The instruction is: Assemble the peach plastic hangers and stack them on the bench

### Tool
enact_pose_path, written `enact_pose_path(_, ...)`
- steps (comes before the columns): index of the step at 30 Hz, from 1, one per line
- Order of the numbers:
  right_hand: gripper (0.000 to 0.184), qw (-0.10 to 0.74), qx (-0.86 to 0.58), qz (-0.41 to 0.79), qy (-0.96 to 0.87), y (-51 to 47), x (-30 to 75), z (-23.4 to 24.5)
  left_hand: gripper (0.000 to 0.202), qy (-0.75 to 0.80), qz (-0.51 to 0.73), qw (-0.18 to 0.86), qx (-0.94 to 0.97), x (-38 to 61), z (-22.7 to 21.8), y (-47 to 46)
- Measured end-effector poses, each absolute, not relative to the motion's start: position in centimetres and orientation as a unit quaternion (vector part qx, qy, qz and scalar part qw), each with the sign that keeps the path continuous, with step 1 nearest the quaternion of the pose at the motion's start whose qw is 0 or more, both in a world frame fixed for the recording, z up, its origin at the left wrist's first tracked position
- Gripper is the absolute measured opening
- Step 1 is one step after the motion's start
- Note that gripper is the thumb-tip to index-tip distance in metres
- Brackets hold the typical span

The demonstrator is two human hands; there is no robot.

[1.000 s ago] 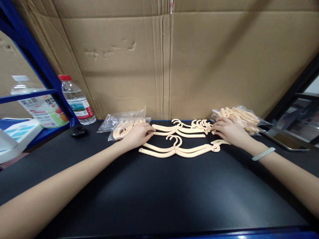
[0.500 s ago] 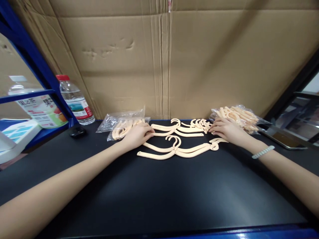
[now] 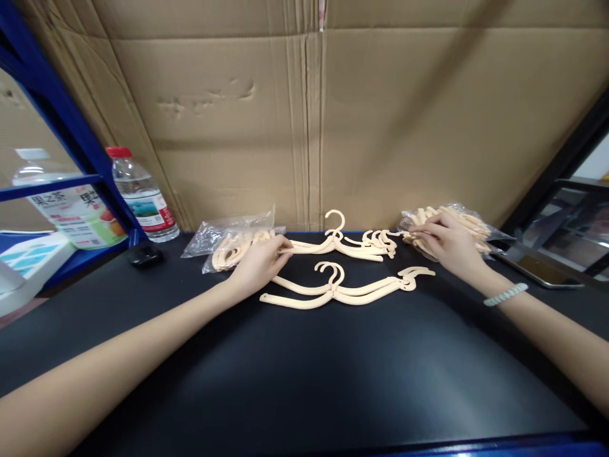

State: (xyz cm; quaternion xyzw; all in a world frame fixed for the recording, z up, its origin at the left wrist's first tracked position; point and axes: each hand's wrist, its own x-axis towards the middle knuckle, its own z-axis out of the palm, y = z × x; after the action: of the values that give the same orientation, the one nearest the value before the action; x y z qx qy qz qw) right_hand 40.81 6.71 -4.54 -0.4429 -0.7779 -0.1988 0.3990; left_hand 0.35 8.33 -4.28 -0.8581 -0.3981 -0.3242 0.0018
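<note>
My left hand (image 3: 262,261) pinches the left end of a beige plastic hanger (image 3: 359,249) at the back of the table; its hook points up. My right hand (image 3: 450,241), closed in a pinch, is at the right end of the row, on a thin beige piece (image 3: 402,234) mostly hidden by the fingers. Small beige hook pieces (image 3: 378,240) lie between that hanger and my right hand. In front, a pair of beige hangers (image 3: 304,303) lies flat, with small curved parts (image 3: 408,280) at the right end.
A clear bag of beige parts (image 3: 233,251) lies behind my left hand, another bag (image 3: 469,222) beyond my right. At left stand a red-capped water bottle (image 3: 147,203), a small black object (image 3: 145,254) and a blue rack (image 3: 52,187). A phone-like object (image 3: 542,270) lies at right.
The back hanger's hook has tilted up higher while my left hand keeps its end. My right hand has moved slightly right and upward from the small hook pieces, with fingers pinched.
</note>
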Motion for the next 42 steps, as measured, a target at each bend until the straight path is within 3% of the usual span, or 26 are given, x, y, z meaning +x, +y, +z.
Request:
enact_pose_path(6,0.021,0.499,-0.502,-0.145,-0.691,5.2,40.2,-3.5,0.007,-0.38,-0.39,-0.022,-0.838,0.9,-4.7,7.7)
enact_pose_path(12,0.021,0.621,-0.488,0.148,-0.595,3.5,38.3,-2.8,0.007,-0.368,-0.465,-0.048,-0.803,1.4,-5.3,7.1)
enact_pose_path(22,0.027,0.644,-0.447,0.395,-0.478,2.7,35.9,-2.8,0.011,-0.395,-0.524,-0.191,-0.73,1.9,-5.5,6.1)
enact_pose_path(27,0.032,0.609,-0.423,0.512,-0.434,2.8,35.4,-3.4,0.011,-0.404,-0.529,-0.216,-0.714,1.9,-5.7,6.3)
enact_pose_path(33,0.024,0.562,-0.448,0.512,-0.471,2.7,35.3,-4.0,0.012,-0.407,-0.534,-0.236,-0.702,2.2,-5.6,6.2)
enact_pose_path(42,0.031,0.543,-0.468,0.47,-0.515,2.8,35.3,-3.9,0.01,-0.372,-0.548,-0.227,-0.714,2.1,-5.7,6.2)
